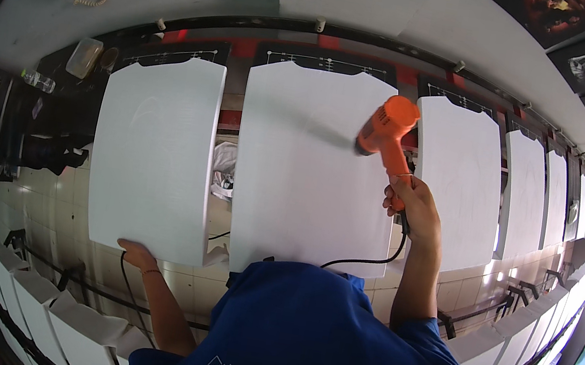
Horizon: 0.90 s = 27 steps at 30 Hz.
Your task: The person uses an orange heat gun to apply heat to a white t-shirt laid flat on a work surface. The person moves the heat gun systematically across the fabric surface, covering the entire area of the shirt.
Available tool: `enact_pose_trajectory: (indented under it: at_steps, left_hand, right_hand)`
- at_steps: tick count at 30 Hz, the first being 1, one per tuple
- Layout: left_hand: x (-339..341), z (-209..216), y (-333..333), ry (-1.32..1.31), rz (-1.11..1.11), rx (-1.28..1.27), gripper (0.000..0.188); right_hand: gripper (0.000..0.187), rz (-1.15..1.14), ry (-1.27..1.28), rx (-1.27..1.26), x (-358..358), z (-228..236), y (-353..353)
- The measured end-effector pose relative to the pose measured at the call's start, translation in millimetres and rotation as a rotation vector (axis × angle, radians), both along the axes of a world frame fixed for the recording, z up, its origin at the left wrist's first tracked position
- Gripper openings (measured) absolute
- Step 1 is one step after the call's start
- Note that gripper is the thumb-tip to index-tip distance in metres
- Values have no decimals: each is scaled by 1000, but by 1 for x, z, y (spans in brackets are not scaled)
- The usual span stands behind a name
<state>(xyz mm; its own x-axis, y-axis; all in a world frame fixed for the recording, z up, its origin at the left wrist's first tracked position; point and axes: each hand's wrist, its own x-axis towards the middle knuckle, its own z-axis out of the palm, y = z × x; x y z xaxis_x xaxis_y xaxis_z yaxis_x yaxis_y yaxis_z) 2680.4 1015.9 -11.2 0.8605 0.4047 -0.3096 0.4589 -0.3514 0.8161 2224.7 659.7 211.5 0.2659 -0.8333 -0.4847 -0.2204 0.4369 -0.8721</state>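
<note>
My right hand (416, 207) is closed round the handle of an orange hair dryer (389, 125). Its dark nozzle points down and left over the middle white shirt (301, 176), which lies flat over a black board. From the handle a black cord (360, 261) curves toward my body. At the near edge of the left white shirt (154, 152), my left hand (138, 256) is closed, with a stretch of black cord hanging from it. Its fingertips are partly hidden. To the right of the dryer lies another white shirt (458, 187) on its board.
More shirt-covered boards (526, 195) continue right, and another row (71, 323) stands behind me. A black rail (378, 40) runs along the far wall. A clear plastic box (85, 57) and a bottle (39, 80) sit far left. White crumpled material (223, 171) shows between two boards.
</note>
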Motion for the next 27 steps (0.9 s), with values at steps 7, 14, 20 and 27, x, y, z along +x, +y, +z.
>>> enact_pose_trajectory:
  at_steps: [7, 14, 20, 27]
  left_hand:
    - [0, 0, -2, -10, 39, -74, 76]
    - [9, -15, 14, 32, -42, -14, 71]
    - [36, -40, 40, -129, -41, -33, 60]
    - [75, -37, 41, -275, -82, -15, 61]
  right_hand:
    - [31, -85, 13, -44, -10, 0, 17]
    - [30, -133, 27, 2, -17, 9, 32]
    - [32, -106, 29, -3, 9, 11, 51]
    - [31, 98, -138, 68, 63, -3, 72]
